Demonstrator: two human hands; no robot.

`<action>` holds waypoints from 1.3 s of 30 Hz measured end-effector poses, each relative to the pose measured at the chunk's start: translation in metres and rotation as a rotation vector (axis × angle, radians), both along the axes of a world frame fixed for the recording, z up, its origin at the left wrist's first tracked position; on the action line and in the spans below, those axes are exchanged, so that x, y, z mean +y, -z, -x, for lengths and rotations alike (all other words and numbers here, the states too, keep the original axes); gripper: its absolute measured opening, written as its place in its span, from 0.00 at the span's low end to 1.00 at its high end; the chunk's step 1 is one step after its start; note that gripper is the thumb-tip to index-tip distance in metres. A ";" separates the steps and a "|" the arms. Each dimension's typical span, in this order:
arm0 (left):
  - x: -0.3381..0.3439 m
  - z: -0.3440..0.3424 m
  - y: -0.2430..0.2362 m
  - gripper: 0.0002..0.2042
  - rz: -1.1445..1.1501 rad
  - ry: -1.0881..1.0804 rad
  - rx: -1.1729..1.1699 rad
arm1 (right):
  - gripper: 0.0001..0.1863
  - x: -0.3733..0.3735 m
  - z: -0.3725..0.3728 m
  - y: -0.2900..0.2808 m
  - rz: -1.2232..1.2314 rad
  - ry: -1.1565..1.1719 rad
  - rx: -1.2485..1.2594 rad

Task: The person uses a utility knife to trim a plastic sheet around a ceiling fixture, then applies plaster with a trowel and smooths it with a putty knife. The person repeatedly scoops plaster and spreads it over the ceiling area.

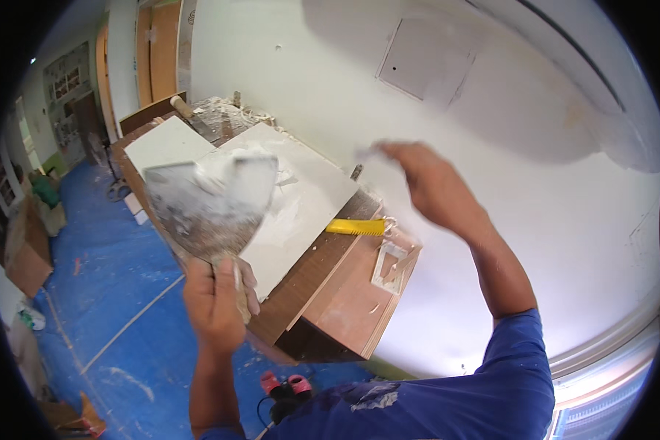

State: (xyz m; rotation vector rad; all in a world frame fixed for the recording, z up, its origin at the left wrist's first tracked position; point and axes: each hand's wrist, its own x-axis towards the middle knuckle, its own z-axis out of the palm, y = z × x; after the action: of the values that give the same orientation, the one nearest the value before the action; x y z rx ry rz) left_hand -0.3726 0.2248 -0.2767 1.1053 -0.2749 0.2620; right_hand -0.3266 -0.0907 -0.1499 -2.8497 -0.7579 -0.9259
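Note:
My left hand (214, 297) grips the handle of a wide metal putty knife (211, 202), held blade up and smeared with white filler. My right hand (425, 183) is raised against the white wall (491, 242), blurred, with a small tool tip (367, 152) showing past the fingers; what it holds is hard to make out. Below both hands stands a brown wooden workbench (345, 293) carrying white boards (301, 198).
A yellow notched trowel (356, 226) lies on the bench near the wall. A square hatch (425, 59) sits high on the wall. Blue sheeting (117, 286) covers the floor; cardboard boxes (28, 249) stand at left, a pink-and-black tool (286, 389) below the bench.

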 end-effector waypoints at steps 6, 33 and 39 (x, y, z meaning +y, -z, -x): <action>-0.007 -0.006 0.039 0.09 0.020 -0.016 -0.017 | 0.22 -0.003 -0.084 -0.104 0.324 0.406 -0.405; 0.007 -0.009 0.043 0.09 -0.152 0.042 -0.087 | 0.07 0.008 -0.190 -0.112 0.609 0.632 -0.656; 0.006 -0.009 0.045 0.09 -0.168 0.003 -0.082 | 0.08 0.019 -0.205 -0.108 0.637 0.566 -0.558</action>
State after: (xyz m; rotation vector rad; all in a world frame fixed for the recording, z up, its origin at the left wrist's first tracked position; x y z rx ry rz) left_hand -0.3639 0.2311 -0.3217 1.2618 -0.3769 0.2858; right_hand -0.1214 -0.0713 -0.0420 -3.4759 -0.2718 -1.9126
